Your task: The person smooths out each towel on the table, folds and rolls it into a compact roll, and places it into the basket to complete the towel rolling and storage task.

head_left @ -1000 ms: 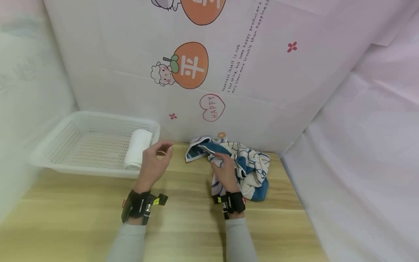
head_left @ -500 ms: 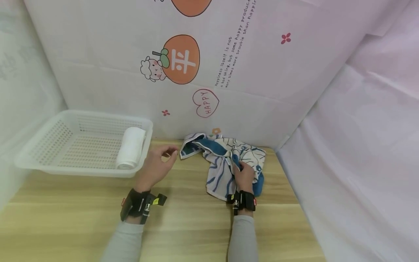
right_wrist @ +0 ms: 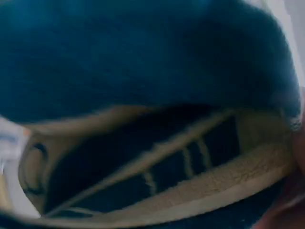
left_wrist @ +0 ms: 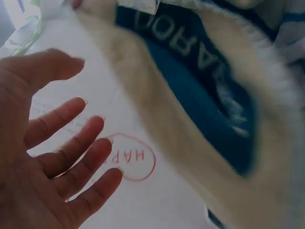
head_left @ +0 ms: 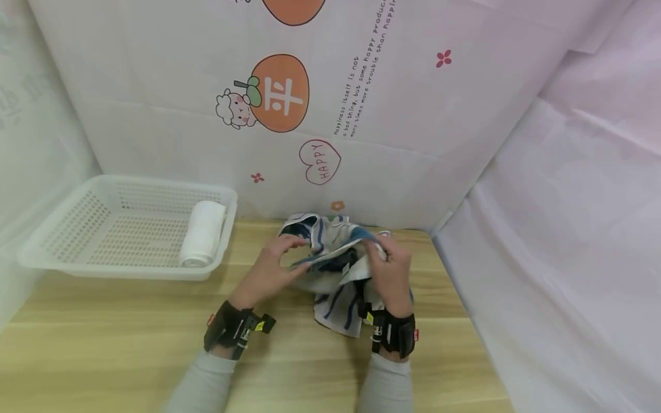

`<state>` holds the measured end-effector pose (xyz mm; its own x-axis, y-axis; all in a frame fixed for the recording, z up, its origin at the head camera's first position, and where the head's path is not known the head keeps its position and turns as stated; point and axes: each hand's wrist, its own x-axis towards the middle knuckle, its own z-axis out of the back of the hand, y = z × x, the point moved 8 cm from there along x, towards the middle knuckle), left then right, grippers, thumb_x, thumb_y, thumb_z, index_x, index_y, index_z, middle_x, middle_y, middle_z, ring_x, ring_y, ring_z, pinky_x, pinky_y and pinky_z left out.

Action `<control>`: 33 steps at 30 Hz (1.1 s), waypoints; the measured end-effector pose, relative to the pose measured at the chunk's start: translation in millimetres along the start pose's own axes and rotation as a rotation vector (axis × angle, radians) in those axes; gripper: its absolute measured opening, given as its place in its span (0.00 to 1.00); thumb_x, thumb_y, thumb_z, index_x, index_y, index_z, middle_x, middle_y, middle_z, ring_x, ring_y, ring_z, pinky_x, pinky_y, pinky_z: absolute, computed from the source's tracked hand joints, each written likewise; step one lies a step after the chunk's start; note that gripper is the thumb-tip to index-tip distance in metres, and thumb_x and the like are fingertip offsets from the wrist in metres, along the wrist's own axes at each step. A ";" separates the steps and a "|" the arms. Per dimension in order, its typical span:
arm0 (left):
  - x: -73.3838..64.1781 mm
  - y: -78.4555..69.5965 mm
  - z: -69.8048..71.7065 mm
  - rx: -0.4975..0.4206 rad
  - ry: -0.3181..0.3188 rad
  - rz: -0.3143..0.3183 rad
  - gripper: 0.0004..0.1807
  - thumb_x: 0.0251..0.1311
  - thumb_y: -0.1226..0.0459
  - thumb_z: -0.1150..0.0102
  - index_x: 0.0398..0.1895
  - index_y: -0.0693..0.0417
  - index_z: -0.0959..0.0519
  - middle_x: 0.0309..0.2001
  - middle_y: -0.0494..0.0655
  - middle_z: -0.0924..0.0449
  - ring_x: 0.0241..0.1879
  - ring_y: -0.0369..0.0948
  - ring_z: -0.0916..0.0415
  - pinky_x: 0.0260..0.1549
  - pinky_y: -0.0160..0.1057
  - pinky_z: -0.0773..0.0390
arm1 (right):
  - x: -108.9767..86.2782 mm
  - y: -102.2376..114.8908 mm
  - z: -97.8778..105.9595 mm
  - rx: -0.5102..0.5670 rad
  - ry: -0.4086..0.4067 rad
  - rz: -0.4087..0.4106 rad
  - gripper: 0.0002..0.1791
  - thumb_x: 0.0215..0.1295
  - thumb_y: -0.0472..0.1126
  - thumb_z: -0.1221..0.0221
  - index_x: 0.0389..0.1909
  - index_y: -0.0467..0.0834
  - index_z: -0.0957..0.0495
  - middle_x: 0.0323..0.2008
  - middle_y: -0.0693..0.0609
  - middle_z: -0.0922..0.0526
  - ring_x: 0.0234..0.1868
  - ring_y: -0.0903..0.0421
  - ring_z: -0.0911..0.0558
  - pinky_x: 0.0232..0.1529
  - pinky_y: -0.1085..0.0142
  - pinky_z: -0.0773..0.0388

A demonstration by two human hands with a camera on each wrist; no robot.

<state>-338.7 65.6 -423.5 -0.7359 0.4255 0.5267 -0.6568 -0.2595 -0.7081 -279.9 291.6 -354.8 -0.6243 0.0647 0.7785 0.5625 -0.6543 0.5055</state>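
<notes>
Near edge: your grey sleeves (head_left: 201, 383) reach in over the wood-grain desk (head_left: 289, 373), black straps (head_left: 227, 328) at both wrists.

Your left hand (head_left: 264, 278): fingers loosely spread, gripping nothing; the left wrist view shows a gap between fingers and fabric. Your right hand (head_left: 391, 275) pinches the towel (head_left: 335, 311) by a raised edge. Fabric fills most of the right wrist view, so fingertip detail is lost.

The towel sits between and just beyond your hands, right of the desk's middle, partly lifted, a striped corner pointing back at you. Striped, cream and blue faces all show; one piece or two, can't tell.

Progress, my judgement: early. You have one side gripped. Not yet done: left side unheld, layers bunched, nothing lying flat or squared. In the way: mainly the towel's own tangled layers, and the back sheet (head_left: 392, 178) close behind it, leaving little room on the far side.

Far left: white basket (head_left: 129, 272), a white roll (head_left: 203, 232) lying inside at its right end. Tidy; looks finished. Both stand clear of your left hand.

Farthest: a printed red heart (head_left: 320, 162) on that sheet, above the towel.
</notes>
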 end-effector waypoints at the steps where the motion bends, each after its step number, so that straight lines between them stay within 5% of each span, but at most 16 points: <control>1: 0.5 -1.2 -6.8 0.014 0.033 -0.009 0.25 0.57 0.63 0.27 0.58 0.57 0.21 0.57 0.54 0.20 0.58 0.53 0.24 0.58 0.56 0.23 | 0.4 9.3 -8.5 0.021 0.055 0.020 0.04 0.67 0.33 0.36 0.36 0.39 0.12 0.27 0.46 0.16 0.24 0.57 0.25 0.28 0.70 0.30; 4: -0.1 1.6 -24.0 0.058 0.129 -0.005 0.21 0.60 0.65 0.30 0.56 0.56 0.21 0.53 0.51 0.20 0.53 0.48 0.22 0.53 0.51 0.20 | -1.0 25.8 -33.0 0.036 0.188 0.067 0.05 0.63 0.33 0.32 0.39 0.40 0.11 0.33 0.46 0.11 0.32 0.53 0.16 0.36 0.64 0.20; 7: -2.6 11.5 -27.8 0.119 0.154 0.041 0.16 0.61 0.72 0.37 0.52 0.57 0.19 0.47 0.51 0.17 0.45 0.45 0.21 0.45 0.48 0.19 | -3.8 26.8 -47.5 -0.007 0.266 0.075 0.08 0.60 0.33 0.30 0.40 0.39 0.11 0.35 0.45 0.11 0.36 0.51 0.14 0.41 0.59 0.17; 12: -11.7 31.9 -8.7 0.227 0.102 0.177 0.21 0.54 0.77 0.39 0.53 0.57 0.16 0.49 0.51 0.14 0.44 0.47 0.19 0.46 0.50 0.18 | -23.4 -1.1 -50.2 -0.096 0.445 -0.098 0.12 0.63 0.30 0.33 0.47 0.42 0.13 0.24 0.51 0.18 0.22 0.60 0.28 0.28 0.68 0.29; 15: -13.3 37.3 6.3 0.284 0.101 0.192 0.21 0.52 0.76 0.37 0.50 0.56 0.15 0.47 0.52 0.13 0.42 0.47 0.18 0.44 0.50 0.18 | -41.4 -22.3 -44.5 -0.179 0.562 -0.170 0.16 0.66 0.28 0.38 0.53 0.43 0.15 0.23 0.53 0.24 0.22 0.59 0.35 0.27 0.67 0.36; 16: -12.4 37.7 11.0 0.309 0.107 0.183 0.20 0.52 0.75 0.35 0.49 0.57 0.15 0.46 0.53 0.13 0.42 0.48 0.18 0.43 0.51 0.17 | -45.8 -28.6 -40.4 -0.214 0.580 -0.179 0.17 0.67 0.27 0.40 0.54 0.44 0.15 0.25 0.52 0.22 0.24 0.59 0.31 0.29 0.66 0.31; 21: -2.9 44.1 32.2 0.369 0.173 0.191 0.18 0.54 0.74 0.35 0.49 0.59 0.15 0.45 0.56 0.13 0.43 0.52 0.17 0.43 0.53 0.17 | -55.2 -59.3 -8.3 -0.338 0.548 -0.192 0.22 0.61 0.20 0.43 0.53 0.39 0.16 0.40 0.46 0.17 0.39 0.52 0.21 0.41 0.56 0.21; 28: 20.1 55.5 63.1 0.436 0.158 0.179 0.13 0.58 0.73 0.36 0.46 0.62 0.16 0.44 0.57 0.13 0.45 0.54 0.16 0.47 0.54 0.17 | -66.8 -99.5 37.6 -0.378 0.522 -0.210 0.20 0.63 0.23 0.40 0.55 0.39 0.18 0.35 0.49 0.24 0.30 0.55 0.32 0.33 0.62 0.34; 33: 40.8 54.0 78.3 0.398 0.157 0.203 0.07 0.61 0.72 0.37 0.41 0.60 0.15 0.43 0.57 0.14 0.47 0.55 0.17 0.49 0.54 0.17 | -67.9 -106.2 54.5 -0.313 0.494 -0.106 0.17 0.61 0.26 0.34 0.51 0.40 0.16 0.29 0.54 0.27 0.27 0.59 0.34 0.30 0.65 0.35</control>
<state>-417.1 1.1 -403.4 -0.8425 0.4497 0.2966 -0.5364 -0.6500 -0.5382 -267.7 397.8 -441.0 -0.8889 -0.1677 0.4263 0.3438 -0.8592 0.3789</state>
